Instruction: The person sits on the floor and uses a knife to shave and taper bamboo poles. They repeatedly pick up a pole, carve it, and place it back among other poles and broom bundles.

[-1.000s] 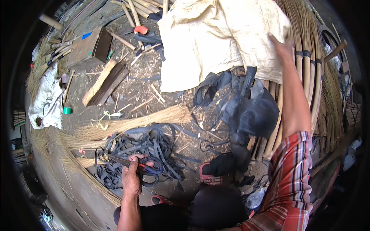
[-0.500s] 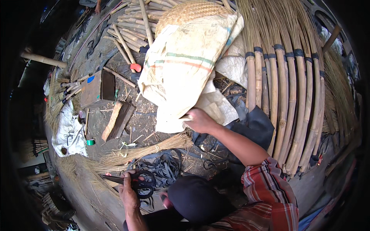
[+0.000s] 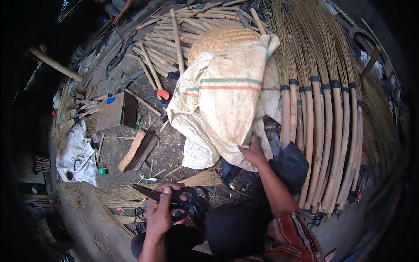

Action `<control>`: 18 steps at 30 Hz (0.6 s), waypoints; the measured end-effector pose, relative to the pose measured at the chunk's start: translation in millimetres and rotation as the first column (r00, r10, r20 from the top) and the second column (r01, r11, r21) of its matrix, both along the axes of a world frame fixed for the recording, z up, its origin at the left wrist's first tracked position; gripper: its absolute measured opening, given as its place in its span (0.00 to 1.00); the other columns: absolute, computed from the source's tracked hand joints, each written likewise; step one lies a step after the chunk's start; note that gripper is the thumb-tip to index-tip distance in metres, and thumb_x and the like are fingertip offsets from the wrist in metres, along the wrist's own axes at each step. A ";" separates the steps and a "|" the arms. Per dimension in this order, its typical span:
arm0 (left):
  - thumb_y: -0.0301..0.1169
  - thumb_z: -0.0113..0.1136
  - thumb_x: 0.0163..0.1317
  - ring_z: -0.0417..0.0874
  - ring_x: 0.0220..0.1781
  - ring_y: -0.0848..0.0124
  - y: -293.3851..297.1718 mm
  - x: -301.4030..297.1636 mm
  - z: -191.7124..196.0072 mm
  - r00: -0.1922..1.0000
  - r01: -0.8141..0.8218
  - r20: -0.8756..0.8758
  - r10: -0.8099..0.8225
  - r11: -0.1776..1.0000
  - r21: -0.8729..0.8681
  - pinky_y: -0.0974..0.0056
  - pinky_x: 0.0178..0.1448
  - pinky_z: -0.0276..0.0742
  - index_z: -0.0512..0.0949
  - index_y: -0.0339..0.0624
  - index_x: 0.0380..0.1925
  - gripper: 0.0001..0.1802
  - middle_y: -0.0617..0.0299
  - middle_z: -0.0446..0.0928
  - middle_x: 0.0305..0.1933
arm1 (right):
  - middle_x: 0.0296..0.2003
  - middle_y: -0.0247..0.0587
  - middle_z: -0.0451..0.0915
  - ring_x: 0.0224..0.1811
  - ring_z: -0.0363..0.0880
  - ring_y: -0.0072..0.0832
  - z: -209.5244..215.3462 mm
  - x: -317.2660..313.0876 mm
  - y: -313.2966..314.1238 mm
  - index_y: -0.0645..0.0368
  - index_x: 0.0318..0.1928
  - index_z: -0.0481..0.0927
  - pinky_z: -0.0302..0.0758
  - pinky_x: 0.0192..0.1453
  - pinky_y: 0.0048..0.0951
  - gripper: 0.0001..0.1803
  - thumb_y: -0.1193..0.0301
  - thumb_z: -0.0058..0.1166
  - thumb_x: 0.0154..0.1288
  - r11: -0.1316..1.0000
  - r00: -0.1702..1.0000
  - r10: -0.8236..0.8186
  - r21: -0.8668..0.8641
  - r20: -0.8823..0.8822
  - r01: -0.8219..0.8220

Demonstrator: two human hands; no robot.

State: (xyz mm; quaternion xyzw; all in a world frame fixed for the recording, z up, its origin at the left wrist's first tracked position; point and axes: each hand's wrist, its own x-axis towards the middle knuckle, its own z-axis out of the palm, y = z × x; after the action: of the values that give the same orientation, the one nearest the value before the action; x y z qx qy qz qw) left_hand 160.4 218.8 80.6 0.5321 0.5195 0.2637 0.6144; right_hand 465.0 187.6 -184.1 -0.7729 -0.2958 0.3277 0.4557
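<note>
Above littered ground (image 3: 170,139) beside brooms (image 3: 319,131), my left hand (image 3: 160,214) grips scissors (image 3: 147,192), my right hand (image 3: 254,153) a sack (image 3: 229,113) overlapping a woven piece (image 3: 222,38).

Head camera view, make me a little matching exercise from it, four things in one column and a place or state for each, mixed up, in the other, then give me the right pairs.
Column one:
1. Scissors
2. Striped sack
3. Brooms
4. Brown box

Column two:
A. Lined up side by side at the right
B. Held in the left hand
C. Bears a blue patch
D. Gripped by the right hand

Right pairs: 1-B, 2-D, 3-A, 4-C
</note>
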 end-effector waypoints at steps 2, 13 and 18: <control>0.37 0.47 0.83 0.84 0.42 0.72 4.6 -3.7 -4.1 1.000 0.023 0.020 -0.023 1.000 -0.009 0.65 0.50 0.80 0.79 0.34 0.47 0.17 0.50 0.83 0.51 | 0.76 0.70 0.48 0.80 0.50 0.59 48.0 -5.2 13.2 0.70 0.78 0.48 0.57 0.81 0.52 0.63 0.61 0.78 0.53 0.984 0.937 -0.125 0.158 0.326 0.076; 0.40 0.49 0.82 0.79 0.36 0.78 90.0 -9.7 -68.4 0.981 0.183 0.028 -0.190 0.969 0.168 0.68 0.41 0.74 0.82 0.38 0.47 0.17 0.66 0.80 0.33 | 0.70 0.60 0.72 0.75 0.68 0.50 97.8 -26.3 154.2 0.43 0.84 0.43 0.56 0.75 0.72 0.62 0.53 0.72 0.60 0.611 0.357 0.767 -0.777 0.533 -0.154; 0.42 0.50 0.79 0.82 0.33 0.72 147.5 -0.1 -117.9 0.971 0.226 0.048 -0.234 0.965 0.134 0.64 0.41 0.76 0.82 0.34 0.47 0.21 0.59 0.83 0.31 | 0.46 0.51 0.88 0.49 0.90 0.43 13.8 7.9 95.8 0.60 0.61 0.80 0.83 0.55 0.48 0.21 0.74 0.52 0.68 0.634 0.554 0.607 -0.768 0.569 0.094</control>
State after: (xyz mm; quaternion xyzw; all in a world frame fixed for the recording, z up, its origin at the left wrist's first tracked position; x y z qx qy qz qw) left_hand 160.4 366.4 -37.3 0.6183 0.4164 0.2402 0.6218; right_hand 472.9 283.5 -170.2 -0.8863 -0.4311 0.1068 -0.1313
